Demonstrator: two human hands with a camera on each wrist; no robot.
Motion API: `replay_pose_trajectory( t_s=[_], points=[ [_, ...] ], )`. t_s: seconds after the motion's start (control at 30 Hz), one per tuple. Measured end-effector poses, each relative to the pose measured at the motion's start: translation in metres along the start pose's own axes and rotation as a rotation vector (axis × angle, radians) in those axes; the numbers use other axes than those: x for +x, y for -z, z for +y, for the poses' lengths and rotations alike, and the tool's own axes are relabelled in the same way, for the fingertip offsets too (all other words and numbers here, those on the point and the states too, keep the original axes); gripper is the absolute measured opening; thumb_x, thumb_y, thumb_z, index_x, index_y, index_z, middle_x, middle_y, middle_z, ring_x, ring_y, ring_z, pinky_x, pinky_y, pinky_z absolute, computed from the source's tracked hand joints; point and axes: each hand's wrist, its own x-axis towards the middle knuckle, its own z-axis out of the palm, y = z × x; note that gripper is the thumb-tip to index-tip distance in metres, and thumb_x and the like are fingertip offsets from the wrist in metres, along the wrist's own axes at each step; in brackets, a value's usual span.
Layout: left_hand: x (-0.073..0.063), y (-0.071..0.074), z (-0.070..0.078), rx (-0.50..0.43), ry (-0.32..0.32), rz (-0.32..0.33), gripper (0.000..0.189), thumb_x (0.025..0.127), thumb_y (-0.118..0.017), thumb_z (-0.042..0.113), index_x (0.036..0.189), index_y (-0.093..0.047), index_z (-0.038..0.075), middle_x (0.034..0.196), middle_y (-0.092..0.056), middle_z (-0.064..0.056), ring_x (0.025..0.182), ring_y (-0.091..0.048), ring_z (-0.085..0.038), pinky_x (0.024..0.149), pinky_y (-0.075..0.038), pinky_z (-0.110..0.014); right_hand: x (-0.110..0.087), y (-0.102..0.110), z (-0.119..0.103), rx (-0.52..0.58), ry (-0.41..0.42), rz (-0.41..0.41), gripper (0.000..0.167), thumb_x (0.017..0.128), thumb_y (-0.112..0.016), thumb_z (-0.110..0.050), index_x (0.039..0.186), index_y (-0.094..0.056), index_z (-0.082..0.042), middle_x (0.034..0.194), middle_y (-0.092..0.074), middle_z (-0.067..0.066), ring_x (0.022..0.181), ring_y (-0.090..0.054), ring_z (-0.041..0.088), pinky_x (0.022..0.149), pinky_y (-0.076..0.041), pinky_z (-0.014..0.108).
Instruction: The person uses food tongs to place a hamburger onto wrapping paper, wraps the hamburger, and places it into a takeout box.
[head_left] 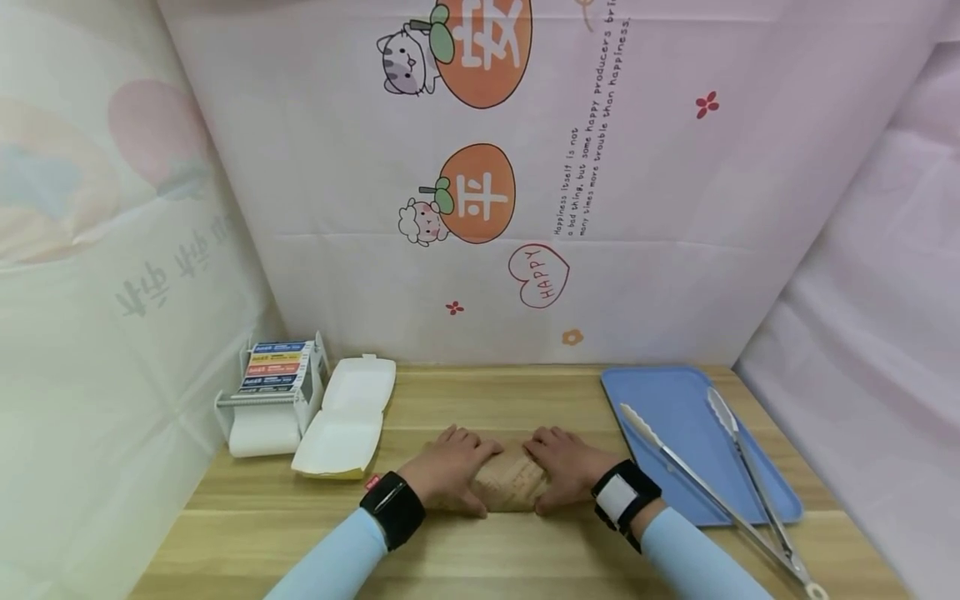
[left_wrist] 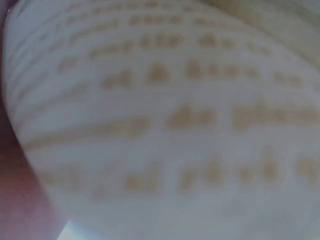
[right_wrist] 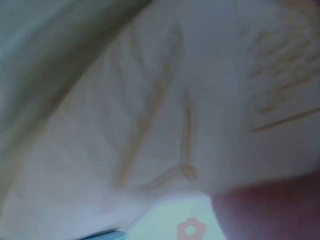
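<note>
A bundle wrapped in brown printed paper [head_left: 512,482] lies on the table in front of me. My left hand [head_left: 450,469] grips its left end, thumb on the near side and fingers over the far side. On the opposite end my right hand [head_left: 567,467] holds it the same way. Blurred printed lettering on the wrapping paper [left_wrist: 165,115] fills the left wrist view. In the right wrist view the paper [right_wrist: 150,115] carries a wheat-ear drawing and more print. What the paper encloses is hidden.
An opened white clamshell box [head_left: 341,442] and a label dispenser [head_left: 273,392] stand on the left. Metal tongs [head_left: 738,517] lie spread across a blue tray [head_left: 675,387] on the right. A small red item [head_left: 372,482] shows beside my left wrist. Printed cloth [head_left: 637,292] hangs behind the table.
</note>
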Motion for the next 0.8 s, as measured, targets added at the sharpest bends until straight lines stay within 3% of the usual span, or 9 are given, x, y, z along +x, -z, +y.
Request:
replay_pose_trajectory(
  t_s=[0.17, 0.5, 0.8],
  points=[
    [0.002, 0.0007, -0.001, 0.008, -0.032, 0.006, 0.084, 0.078, -0.081, 0.059, 0.147, -0.046, 0.027, 0.128, -0.06, 0.0, 0.128, -0.052, -0.02, 0.118, -0.033, -0.052, 0.0056, 0.0053, -0.0066, -0.103, -0.022, 0.017, 0.076, 0.069, -0.087, -0.054, 0.127, -0.061, -0.013, 0.118, -0.055, 0.002, 0.112, -0.053, 0.025, 0.106, -0.044, 0.051],
    [0.0002, -0.0005, -0.0061, -0.016, -0.06, 0.014, 0.08, 0.081, -0.083, 0.047, 0.15, -0.046, 0.028, 0.118, -0.062, 0.002, 0.118, -0.055, -0.018, 0.119, -0.031, -0.044, 0.01, 0.0054, -0.0049, -0.123, -0.058, -0.018, 0.065, 0.067, -0.09, -0.048, 0.115, -0.062, -0.014, 0.111, -0.057, 0.004, 0.11, -0.055, 0.027, 0.111, -0.039, 0.053],
    [-0.0011, -0.004, -0.0072, -0.007, -0.06, 0.01, 0.076, 0.084, -0.081, 0.039, 0.15, -0.044, 0.026, 0.125, -0.063, 0.0, 0.126, -0.053, -0.021, 0.12, -0.03, -0.051, 0.0078, 0.0009, -0.0012, -0.088, 0.06, 0.13, 0.052, 0.066, -0.093, -0.038, 0.104, -0.069, -0.012, 0.109, -0.058, 0.0, 0.104, -0.053, 0.023, 0.11, -0.04, 0.054]
  ],
)
